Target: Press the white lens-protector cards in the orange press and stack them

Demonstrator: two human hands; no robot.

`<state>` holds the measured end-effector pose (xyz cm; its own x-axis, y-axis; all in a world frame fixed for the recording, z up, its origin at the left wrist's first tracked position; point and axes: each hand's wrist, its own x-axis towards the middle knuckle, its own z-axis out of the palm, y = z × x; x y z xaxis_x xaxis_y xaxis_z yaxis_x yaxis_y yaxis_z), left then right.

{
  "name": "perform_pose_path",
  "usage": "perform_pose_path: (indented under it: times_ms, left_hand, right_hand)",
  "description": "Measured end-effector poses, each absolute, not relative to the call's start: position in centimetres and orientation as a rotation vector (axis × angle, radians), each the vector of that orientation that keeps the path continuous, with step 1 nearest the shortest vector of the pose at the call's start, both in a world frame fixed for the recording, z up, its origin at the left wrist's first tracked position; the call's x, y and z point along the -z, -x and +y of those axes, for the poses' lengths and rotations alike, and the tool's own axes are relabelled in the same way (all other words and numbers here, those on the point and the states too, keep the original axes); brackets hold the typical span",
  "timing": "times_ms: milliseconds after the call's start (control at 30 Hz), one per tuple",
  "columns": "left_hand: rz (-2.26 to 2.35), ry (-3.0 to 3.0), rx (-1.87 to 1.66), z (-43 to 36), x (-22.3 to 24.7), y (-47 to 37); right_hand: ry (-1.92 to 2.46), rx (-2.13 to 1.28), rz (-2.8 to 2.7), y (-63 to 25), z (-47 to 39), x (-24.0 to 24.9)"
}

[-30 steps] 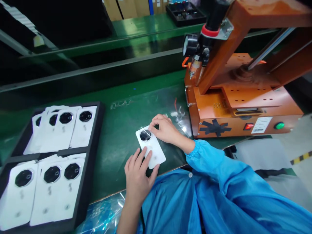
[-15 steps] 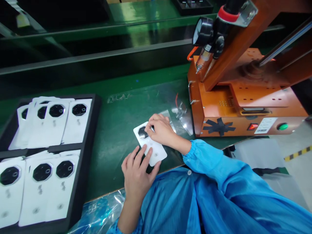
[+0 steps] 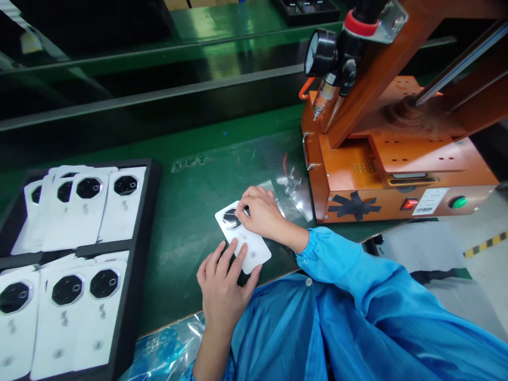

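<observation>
A white phone-shaped panel (image 3: 257, 247) with a black octagonal patch (image 3: 231, 218) near its upper end lies tilted on the green mat. My left hand (image 3: 225, 283) rests on its lower left part, fingers spread, the thumb near the bottom edge. Over the upper right of the panel, my right hand (image 3: 260, 212) has thumb and forefinger pinched together at the octagon's edge. Whatever is between those fingertips is too small to make out.
At the left, a black divided tray (image 3: 137, 264) holds several similar white panels (image 3: 89, 217). An orange machine (image 3: 357, 182) with a pressure gauge stands at the right. Clear plastic film (image 3: 296, 185) lies beside it. A blue-clear plastic bag (image 3: 166, 352) hangs by the front edge.
The view has shifted slightly. Both hands keep nearly the same places on the panel, with the right fingers still pinched at the octagon.
</observation>
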<state>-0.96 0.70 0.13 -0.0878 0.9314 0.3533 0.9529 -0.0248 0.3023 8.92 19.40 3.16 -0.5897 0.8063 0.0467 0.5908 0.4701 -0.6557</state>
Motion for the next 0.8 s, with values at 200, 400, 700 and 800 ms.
perform_pose_path:
  times_ms: [200, 400, 700, 800]
  left_hand:
    - [-2.138, 2.099, 0.707, 0.8, -0.3, 0.9]
    - [-2.123, 2.107, 0.706, 0.8, -0.2, 1.0]
    - [-2.153, 2.107, 0.713, 1.0, 0.2, 0.9]
    - [-2.192, 1.989, 0.925, 0.3, -0.5, 1.2]
  right_hand:
    - [1.157, -0.772, -2.375, -9.2, 19.2, -2.8]
    - [1.148, -0.738, -2.375, -9.4, 19.2, -2.9]
    - [1.134, -0.536, -2.407, -10.1, 18.8, -4.6]
    - [1.003, -0.363, -2.528, -11.0, 17.8, -7.0]
